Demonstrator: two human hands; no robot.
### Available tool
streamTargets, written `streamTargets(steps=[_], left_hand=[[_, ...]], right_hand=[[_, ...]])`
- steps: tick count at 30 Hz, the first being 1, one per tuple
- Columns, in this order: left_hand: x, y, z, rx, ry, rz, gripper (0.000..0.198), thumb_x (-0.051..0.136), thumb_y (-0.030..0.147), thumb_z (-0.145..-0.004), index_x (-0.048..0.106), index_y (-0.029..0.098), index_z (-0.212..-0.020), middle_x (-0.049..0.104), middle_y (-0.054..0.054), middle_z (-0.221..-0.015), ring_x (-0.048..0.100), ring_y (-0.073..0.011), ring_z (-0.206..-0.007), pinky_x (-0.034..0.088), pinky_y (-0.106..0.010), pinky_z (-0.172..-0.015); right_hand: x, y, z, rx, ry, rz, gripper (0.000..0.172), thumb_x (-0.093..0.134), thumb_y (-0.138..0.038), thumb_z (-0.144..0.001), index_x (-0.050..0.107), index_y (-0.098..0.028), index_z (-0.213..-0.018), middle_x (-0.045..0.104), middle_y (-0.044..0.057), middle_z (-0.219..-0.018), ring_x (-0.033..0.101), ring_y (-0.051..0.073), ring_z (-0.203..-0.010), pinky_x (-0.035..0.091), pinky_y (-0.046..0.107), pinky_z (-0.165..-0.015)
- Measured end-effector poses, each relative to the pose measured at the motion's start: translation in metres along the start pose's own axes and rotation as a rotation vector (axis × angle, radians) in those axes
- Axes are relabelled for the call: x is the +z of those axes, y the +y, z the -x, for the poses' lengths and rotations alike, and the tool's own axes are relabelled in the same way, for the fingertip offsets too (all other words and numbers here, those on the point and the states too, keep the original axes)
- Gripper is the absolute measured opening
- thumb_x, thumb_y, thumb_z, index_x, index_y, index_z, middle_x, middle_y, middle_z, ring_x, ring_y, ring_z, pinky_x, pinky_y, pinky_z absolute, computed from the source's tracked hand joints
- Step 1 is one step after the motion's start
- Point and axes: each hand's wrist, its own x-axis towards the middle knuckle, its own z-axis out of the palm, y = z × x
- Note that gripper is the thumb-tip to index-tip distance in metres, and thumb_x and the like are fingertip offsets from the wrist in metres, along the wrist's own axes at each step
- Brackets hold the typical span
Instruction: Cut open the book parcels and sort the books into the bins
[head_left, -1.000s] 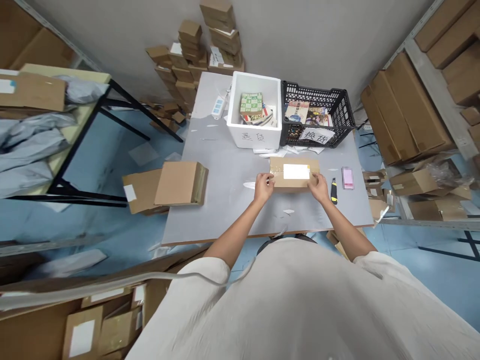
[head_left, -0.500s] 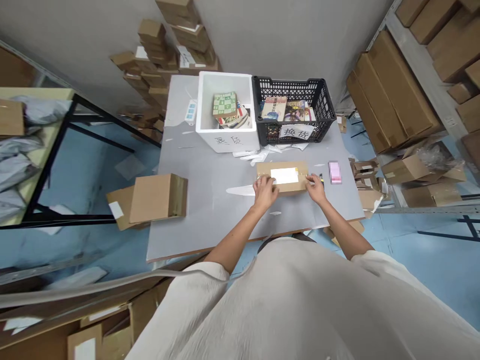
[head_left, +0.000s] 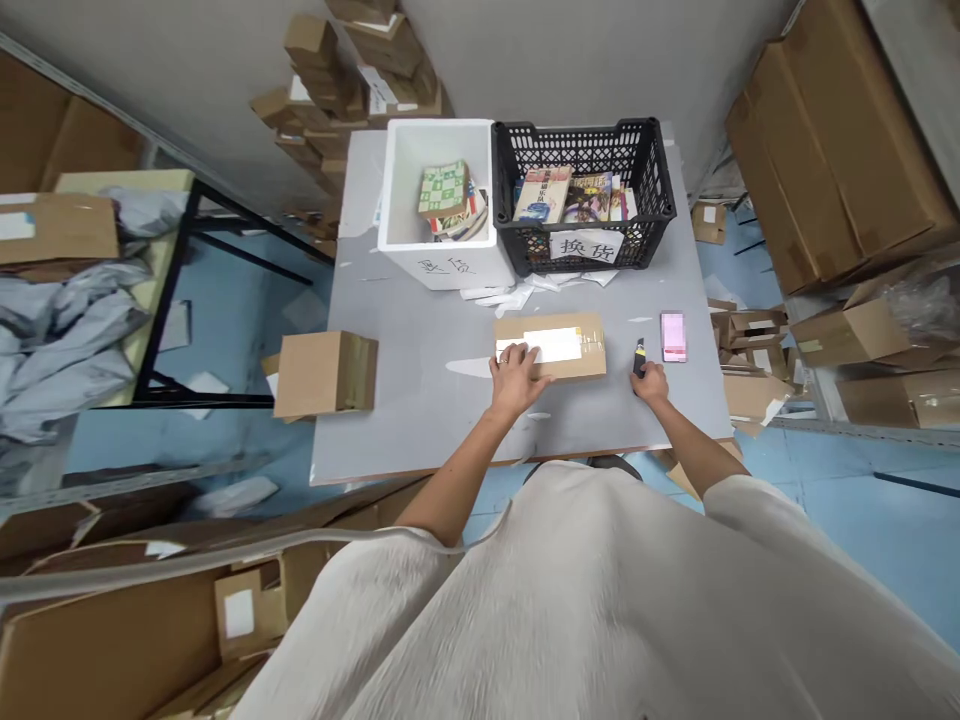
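While the left hand (head_left: pixel 514 381) lies palm-down over the near left part of a brown, white-labelled cardboard box (head_left: pixel 573 346) on the grey desk (head_left: pixel 420 410), its fingers loosely spread and its thumb pointing rightward, the right hand (head_left: pixel 649 383) sits well apart from the box, fingers curled closed around the lower handle of a black-and-yellow utility knife (head_left: pixel 639 358). Both forearms angle inward; the knife's tip points away from the person, near a pink-screened phone (head_left: pixel 673 337).
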Motion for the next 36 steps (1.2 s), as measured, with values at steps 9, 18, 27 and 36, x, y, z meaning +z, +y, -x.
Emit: streamTargets(steps=[9,18,27,36], left_hand=[[0.001,0.0,-0.001,-0.065,-0.063,-0.031,0.069,0.076,0.052,-0.099,0.062,0.03,-0.162,0.055,-0.019,-0.173,0.036,-0.0462,-0.172,0.031,-0.073,-0.137],[-0.001,0.001,0.0,-0.084,-0.087,-0.041,0.07,0.073,0.052,-0.1,0.059,0.029,-0.165,0.052,-0.019,-0.177,0.033,-0.0443,-0.175,0.028,-0.072,-0.139],[0.006,-0.001,0.001,-0.043,-0.059,-0.002,0.068,0.07,0.049,-0.101,0.058,0.027,-0.164,0.049,-0.018,-0.18,0.032,-0.0437,-0.175,0.024,-0.073,-0.141],[0.005,-0.015,0.013,0.147,0.08,0.12,0.045,0.063,0.031,-0.103,0.071,0.024,-0.147,0.067,-0.019,-0.155,0.058,-0.0395,-0.153,0.036,-0.065,-0.139]], right_hand=[[0.013,-0.001,-0.014,-0.076,-0.053,0.12,0.039,0.067,-0.044,-0.109,0.062,-0.021,-0.141,0.06,0.019,-0.148,0.064,0.033,-0.136,0.054,0.043,-0.11],[0.002,-0.003,-0.019,-0.074,-0.077,0.057,0.041,0.072,-0.028,-0.099,0.06,-0.018,-0.137,0.069,0.021,-0.139,0.072,0.034,-0.123,0.057,0.043,-0.102],[-0.052,-0.019,-0.011,-0.172,0.064,-0.565,0.044,0.063,-0.042,-0.089,0.062,-0.025,-0.13,0.076,0.004,-0.104,0.072,0.025,-0.092,0.059,0.036,-0.085],[-0.113,-0.098,0.033,-0.564,-0.081,-0.458,0.047,0.053,-0.058,-0.108,0.069,-0.021,-0.133,0.081,0.007,-0.111,0.076,0.021,-0.087,0.061,0.032,-0.081]])
